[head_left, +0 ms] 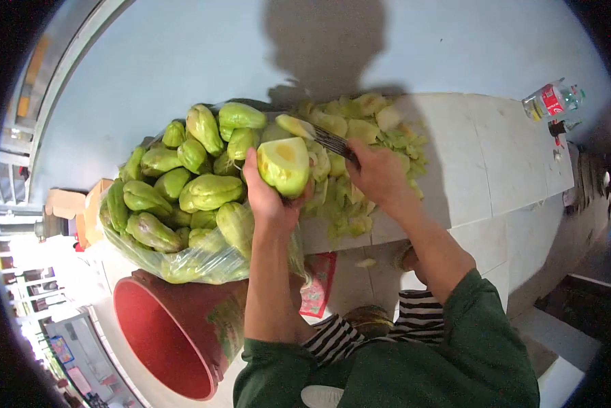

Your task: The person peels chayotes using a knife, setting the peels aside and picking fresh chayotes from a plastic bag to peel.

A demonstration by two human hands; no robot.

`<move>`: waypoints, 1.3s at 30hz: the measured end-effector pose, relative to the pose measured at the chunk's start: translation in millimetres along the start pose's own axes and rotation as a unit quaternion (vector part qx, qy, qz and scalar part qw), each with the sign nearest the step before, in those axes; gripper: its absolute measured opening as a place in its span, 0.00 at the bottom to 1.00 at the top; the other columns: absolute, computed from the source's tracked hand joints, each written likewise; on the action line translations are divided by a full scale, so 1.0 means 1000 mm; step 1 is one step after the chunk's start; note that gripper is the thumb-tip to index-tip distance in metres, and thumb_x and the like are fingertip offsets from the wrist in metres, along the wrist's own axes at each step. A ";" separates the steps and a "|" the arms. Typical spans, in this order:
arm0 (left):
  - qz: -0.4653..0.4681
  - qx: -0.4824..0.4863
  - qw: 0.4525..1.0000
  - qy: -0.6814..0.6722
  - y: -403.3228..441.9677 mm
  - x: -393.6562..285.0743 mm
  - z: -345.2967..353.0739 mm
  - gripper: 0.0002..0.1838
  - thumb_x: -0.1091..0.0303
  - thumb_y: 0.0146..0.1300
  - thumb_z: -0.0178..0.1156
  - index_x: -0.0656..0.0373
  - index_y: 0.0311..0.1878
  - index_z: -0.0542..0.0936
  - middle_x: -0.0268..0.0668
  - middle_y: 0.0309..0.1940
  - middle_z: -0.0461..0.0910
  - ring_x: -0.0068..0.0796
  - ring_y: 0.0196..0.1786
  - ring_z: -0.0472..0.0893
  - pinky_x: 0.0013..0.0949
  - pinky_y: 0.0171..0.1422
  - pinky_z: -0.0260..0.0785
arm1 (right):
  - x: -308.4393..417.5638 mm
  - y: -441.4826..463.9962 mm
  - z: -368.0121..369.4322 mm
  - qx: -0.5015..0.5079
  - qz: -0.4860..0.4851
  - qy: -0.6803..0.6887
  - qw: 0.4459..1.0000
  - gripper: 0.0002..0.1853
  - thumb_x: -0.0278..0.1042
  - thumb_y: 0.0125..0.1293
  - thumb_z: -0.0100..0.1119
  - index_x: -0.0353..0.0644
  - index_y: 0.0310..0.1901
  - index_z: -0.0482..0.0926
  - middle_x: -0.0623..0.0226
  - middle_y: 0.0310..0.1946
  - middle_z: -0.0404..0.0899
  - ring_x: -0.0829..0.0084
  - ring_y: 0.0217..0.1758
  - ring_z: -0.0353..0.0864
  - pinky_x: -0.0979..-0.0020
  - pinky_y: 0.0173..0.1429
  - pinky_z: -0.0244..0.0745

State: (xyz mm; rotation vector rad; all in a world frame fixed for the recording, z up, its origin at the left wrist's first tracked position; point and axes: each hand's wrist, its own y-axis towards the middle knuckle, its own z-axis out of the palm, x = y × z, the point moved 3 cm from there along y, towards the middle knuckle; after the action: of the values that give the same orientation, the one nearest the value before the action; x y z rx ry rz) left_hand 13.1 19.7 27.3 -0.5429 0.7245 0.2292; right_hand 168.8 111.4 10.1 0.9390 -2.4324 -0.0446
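My left hand [270,200] is closed around a chayote [284,173] with a flat, pale cut face turned up. In my right hand [379,175] is a dark-handled knife [331,141] whose blade looks streaked or slotted. A pale green slice [294,126] is at the blade's tip, just above the cut chayote. Left of my hands, a clear plastic bag [213,255] holds several whole green chayotes [213,192]. Behind and below the knife, a heap of pale peelings and slices [360,129] spreads over the tiled ledge.
A red bucket [159,336] lies tipped below the bag, its mouth facing left. A plastic bottle [554,100] with a red label lies far right on the white tiles [509,149]. Cardboard boxes [91,207] stand at left. A blue-white wall [183,54] rises behind.
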 end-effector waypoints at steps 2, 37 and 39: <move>-0.011 -0.043 0.999 -0.008 -0.004 -0.005 0.009 0.32 0.35 0.69 0.35 0.53 0.46 0.76 0.36 0.35 0.81 0.30 0.34 0.79 0.34 0.28 0.71 | -0.004 0.001 -0.007 -0.062 -0.029 0.057 0.996 0.08 0.30 0.59 0.59 0.41 0.40 0.76 0.56 0.21 0.78 0.52 0.25 0.80 0.58 0.29 0.73; 0.053 0.236 0.963 -0.116 0.008 0.002 -0.026 0.21 0.55 0.73 0.45 0.63 0.58 0.69 0.41 0.50 0.78 0.37 0.52 0.79 0.43 0.56 0.73 | 0.011 -0.014 -0.026 -0.106 -0.204 0.033 0.973 0.28 0.31 0.39 0.69 0.40 0.48 0.77 0.64 0.28 0.78 0.60 0.29 0.81 0.61 0.32 0.75; 0.031 0.221 0.966 -0.130 0.006 0.007 -0.025 0.22 0.54 0.73 0.45 0.62 0.59 0.69 0.41 0.50 0.78 0.38 0.53 0.78 0.43 0.56 0.73 | 0.011 -0.016 -0.028 -0.097 -0.200 0.017 0.975 0.26 0.34 0.40 0.70 0.42 0.46 0.76 0.64 0.31 0.79 0.60 0.32 0.82 0.59 0.34 0.77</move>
State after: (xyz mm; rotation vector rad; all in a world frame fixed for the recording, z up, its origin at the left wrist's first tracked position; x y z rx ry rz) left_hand 2.4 10.9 4.7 -0.0606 0.5140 0.1856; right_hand 185.1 96.9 35.8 1.3067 -2.1250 -0.3988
